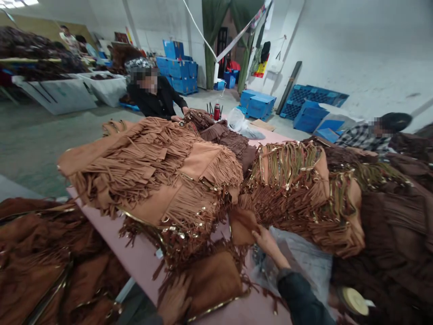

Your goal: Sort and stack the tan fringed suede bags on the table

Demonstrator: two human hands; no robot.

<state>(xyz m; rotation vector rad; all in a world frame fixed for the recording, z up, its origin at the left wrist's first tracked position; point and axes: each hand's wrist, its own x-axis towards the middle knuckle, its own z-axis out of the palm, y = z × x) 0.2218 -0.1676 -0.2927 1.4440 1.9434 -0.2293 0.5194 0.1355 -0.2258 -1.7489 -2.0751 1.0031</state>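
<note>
Your hand (265, 241) (looks like the right, can't be sure) reaches in from the near edge of the pink table (135, 257), fingers curled shut on a tan fringed bag (243, 223) at its lower corner. The bag sits mid-table, tucked under the stack of gold-chain fringed bags (297, 189) and just beside the big tan pile (158, 176) on the left. Other hand isn't clearly in view; a yellow tape roll (353, 300) shows at the near-right edge, what holds it is blurred.

Handling, as a judgement: soft suede-type stuff, floppy, light per pc, not fragile, but fringe and chains likely snag on neighbours. Grip the solid body panel or top seam, not the tassels. Clear plastic bag (304, 262) below looks slippery.
</note>
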